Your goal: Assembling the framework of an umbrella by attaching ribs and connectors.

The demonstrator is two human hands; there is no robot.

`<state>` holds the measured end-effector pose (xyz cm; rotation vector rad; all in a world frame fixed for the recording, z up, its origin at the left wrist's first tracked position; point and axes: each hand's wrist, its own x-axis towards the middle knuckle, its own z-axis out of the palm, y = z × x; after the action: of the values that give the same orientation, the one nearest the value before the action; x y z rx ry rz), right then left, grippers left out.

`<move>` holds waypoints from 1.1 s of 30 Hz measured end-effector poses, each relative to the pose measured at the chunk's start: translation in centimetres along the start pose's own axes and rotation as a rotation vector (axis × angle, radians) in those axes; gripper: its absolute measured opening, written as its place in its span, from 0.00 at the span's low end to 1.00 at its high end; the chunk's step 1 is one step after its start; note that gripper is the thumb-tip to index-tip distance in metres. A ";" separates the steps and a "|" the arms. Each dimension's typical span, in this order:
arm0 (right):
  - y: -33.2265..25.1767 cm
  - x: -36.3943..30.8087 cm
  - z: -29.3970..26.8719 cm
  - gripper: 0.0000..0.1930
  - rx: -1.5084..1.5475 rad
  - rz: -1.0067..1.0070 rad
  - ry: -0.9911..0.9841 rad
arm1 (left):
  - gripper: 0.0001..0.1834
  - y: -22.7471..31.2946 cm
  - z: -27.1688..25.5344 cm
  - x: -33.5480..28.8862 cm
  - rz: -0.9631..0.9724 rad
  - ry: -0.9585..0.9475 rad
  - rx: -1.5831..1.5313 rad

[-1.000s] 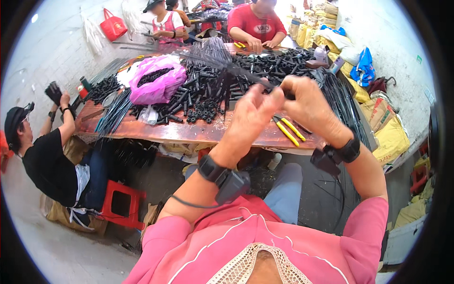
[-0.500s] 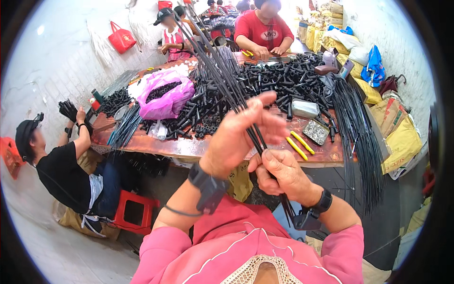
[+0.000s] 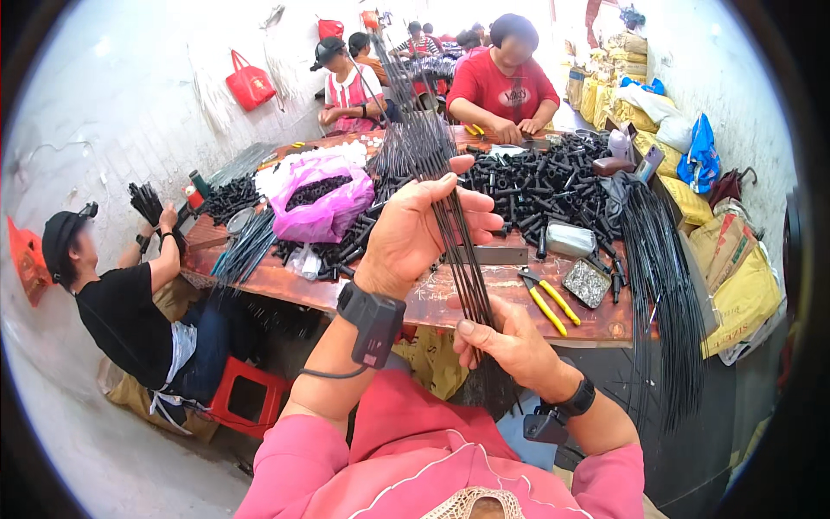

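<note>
A long bundle of thin black rods [image 3: 468, 290] stands slanted in front of me, its far end over the table and its lower end near my lap. My right hand [image 3: 512, 348] is closed round the lower part, thumb on top. Higher up, my left hand [image 3: 413, 235] has its fingers stretched out, and the rods lean across them. Yellow-handled pliers [image 3: 546, 304] lie on the table beyond my right hand. Next to them sits a clear box of small metal pieces [image 3: 588, 283]. A flat metal bar [image 3: 497, 255] lies behind the rods, partly hidden.
Black tubular parts [image 3: 553, 186] are heaped across the wooden table [image 3: 294, 290], with a pink plastic bag [image 3: 324, 208] at left. More black rods [image 3: 666, 285] hang over the right edge. Co-workers sit at left and far side. A red stool [image 3: 246, 394] stands lower left.
My hands have drawn farther apart along the rods, the right one lower. My left fingers have moved relative to the rods. The view has shifted, showing more of the pliers and the metal bar.
</note>
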<state>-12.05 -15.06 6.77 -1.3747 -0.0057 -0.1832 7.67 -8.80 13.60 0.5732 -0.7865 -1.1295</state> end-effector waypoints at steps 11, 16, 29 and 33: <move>0.9 2.8 -1.8 0.15 -0.178 -0.197 0.223 | 0.29 -0.2 0.8 1.4 0.041 0.144 0.136; 0.7 4.0 -1.5 0.12 -0.591 -0.325 0.468 | 0.27 -1.2 1.4 0.8 0.114 0.229 0.200; 0.9 1.9 -2.0 0.19 -0.013 -0.075 0.030 | 0.27 -1.0 1.6 -0.1 -0.033 0.092 0.125; 1.7 2.1 -2.0 0.18 0.017 -0.255 0.188 | 0.34 -1.3 1.2 1.0 -0.068 -0.044 0.126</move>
<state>-9.95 -16.96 4.97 -1.3329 -0.0260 -0.5246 6.17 -10.19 13.62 0.6869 -0.8866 -1.1640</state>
